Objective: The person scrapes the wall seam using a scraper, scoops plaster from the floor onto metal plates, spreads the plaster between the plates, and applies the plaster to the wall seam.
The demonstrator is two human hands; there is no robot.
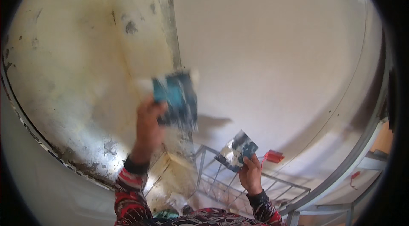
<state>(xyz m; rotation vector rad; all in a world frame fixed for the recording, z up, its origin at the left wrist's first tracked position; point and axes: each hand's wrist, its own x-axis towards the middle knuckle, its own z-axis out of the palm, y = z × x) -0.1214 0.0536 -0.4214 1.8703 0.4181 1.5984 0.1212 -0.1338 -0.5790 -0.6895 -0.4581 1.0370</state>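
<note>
My left hand is closed on a flat putty spreader, dark and teal with pale smears, raised near the corner of the walls; both are blurred by motion. Lower and to the right, my right hand grips a smaller flat spreader by its lower right corner, thumb on its face. White putty lies across that spreader's dark surface. Its far edge is tilted up toward the smooth wall. I cannot tell whether the left spreader touches the wall.
On the left, a stained, patchy wall meets the smooth pale one. Below my hands is a grey metal grid frame. A red object sits beside my right hand. Curved-looking grey metal bars run along the right.
</note>
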